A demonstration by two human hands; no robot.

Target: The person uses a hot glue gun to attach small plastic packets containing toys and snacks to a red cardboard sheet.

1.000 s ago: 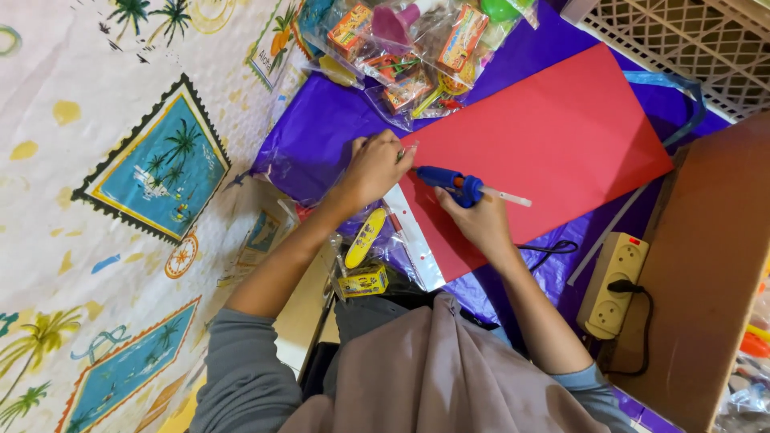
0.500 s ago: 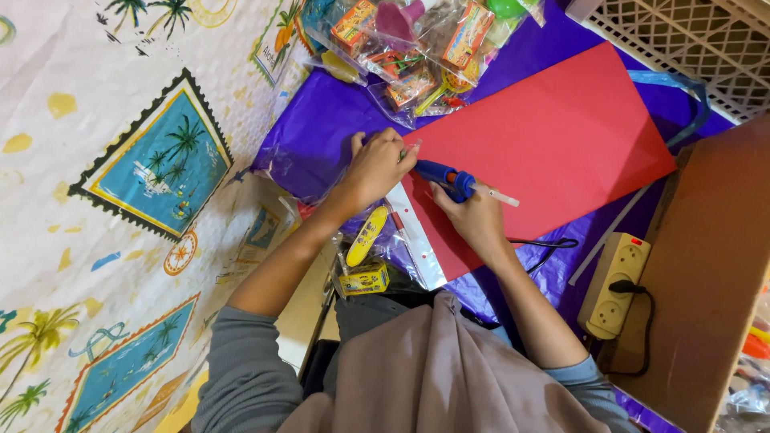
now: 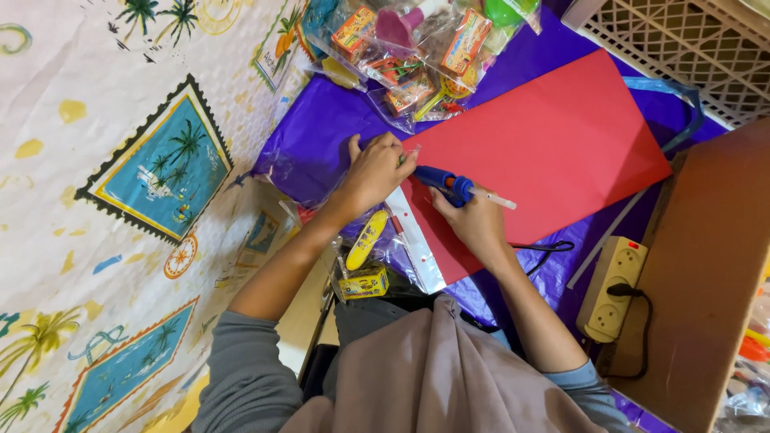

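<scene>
Meanwhile, right hand (image 3: 475, 226) gripping blue glue gun (image 3: 446, 183) over red card (image 3: 545, 152); left hand (image 3: 375, 170) fingers closed, pinching clear packet (image 3: 411, 151) at card's edge.

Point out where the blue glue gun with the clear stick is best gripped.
Grip the blue glue gun round its handle, coming from the near side as the right hand does: the nozzle faces the left hand at the red paper sheet edge, the stick juts out behind.
</scene>
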